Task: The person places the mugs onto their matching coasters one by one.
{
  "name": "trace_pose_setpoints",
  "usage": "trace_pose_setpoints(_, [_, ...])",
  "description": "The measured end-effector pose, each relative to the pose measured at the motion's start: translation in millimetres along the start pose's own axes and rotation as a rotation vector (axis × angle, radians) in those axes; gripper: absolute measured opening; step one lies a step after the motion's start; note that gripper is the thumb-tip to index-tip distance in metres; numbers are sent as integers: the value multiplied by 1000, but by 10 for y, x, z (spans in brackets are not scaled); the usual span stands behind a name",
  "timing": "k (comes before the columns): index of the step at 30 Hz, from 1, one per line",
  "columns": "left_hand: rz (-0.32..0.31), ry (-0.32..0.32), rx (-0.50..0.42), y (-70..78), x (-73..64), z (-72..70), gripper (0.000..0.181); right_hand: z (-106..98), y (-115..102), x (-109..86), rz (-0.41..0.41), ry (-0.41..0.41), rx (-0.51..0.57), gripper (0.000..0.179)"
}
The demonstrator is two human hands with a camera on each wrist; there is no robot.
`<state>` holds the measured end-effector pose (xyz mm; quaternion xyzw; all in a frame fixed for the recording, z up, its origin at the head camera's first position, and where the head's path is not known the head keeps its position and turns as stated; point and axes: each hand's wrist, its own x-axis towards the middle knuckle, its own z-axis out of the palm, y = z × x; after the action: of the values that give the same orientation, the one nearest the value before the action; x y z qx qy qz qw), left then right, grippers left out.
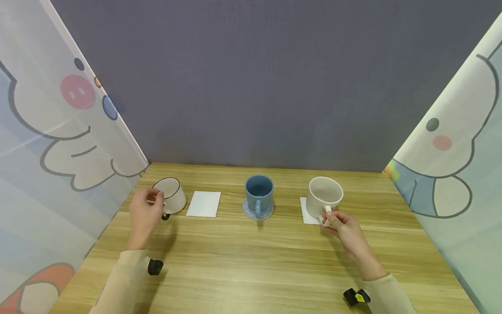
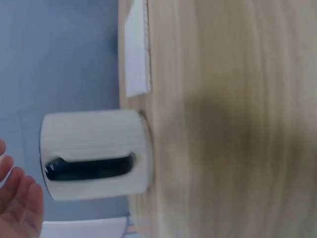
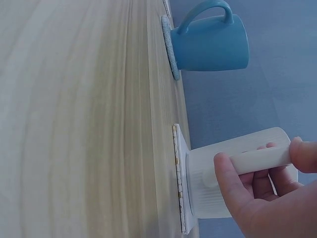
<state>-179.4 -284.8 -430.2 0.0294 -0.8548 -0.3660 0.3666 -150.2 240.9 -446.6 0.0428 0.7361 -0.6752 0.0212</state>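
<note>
My right hand [image 1: 349, 233] grips the handle of a plain white mug [image 3: 203, 198], thumb and fingers around it. That mug stands over a square white coaster [image 1: 309, 214]; its base looks in contact with it. At the left, my left hand [image 1: 146, 213] hovers by a white enamel-look mug [image 2: 89, 144] with a dark rim and black handle [image 2: 89, 168]. Its fingers [image 2: 20, 193] are loosely bent and apart from the mug in the left wrist view. This mug sits on the bare wood, beside another square white coaster [image 1: 204, 204].
A blue mug [image 1: 259, 192] stands in the middle on a round, light blue coaster [image 1: 251, 213], its handle facing the near side. Behind the wooden table [image 1: 235, 266] rises a grey panel [image 1: 259, 87]. Cartoon-printed curtains [image 1: 31, 192] flank both sides.
</note>
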Motion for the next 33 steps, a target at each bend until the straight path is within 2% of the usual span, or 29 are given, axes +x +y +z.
trace_pose_setpoints(4, [-177,-63,21,-100,-41,-63,16,5,3,5,-3,2,0,37])
trace_pose_setpoints(7, [-331,-138,27,-153,-72,-108,28,6,7,8,-8,4,3,38])
trace_pose_setpoints(9, [-410,-198,22,-187,-90,-135,35,6,9,9,-9,3,4,38])
trace_pose_setpoints(11, [-472,-257,12,-213,-106,-161,41,5,11,10,-10,0,3,38])
trace_pose_setpoints(15, [-553,-360,-59,-250,-121,-189,50,3,14,7,-11,-4,4,38])
trace_pose_setpoints(19, [-616,-434,-212,-275,-113,-192,56,4,12,5,-10,-1,7,38])
trace_pose_setpoints(23, [-658,-502,-366,-314,-106,-197,50,7,12,2,-5,4,-6,38])
trace_pose_setpoints(28, [-632,-579,-495,-367,-106,-202,41,2,16,-3,-6,7,-6,38])
trace_pose_setpoints(33, [-582,-605,-515,-393,-112,-195,41,4,32,-13,-23,9,9,40])
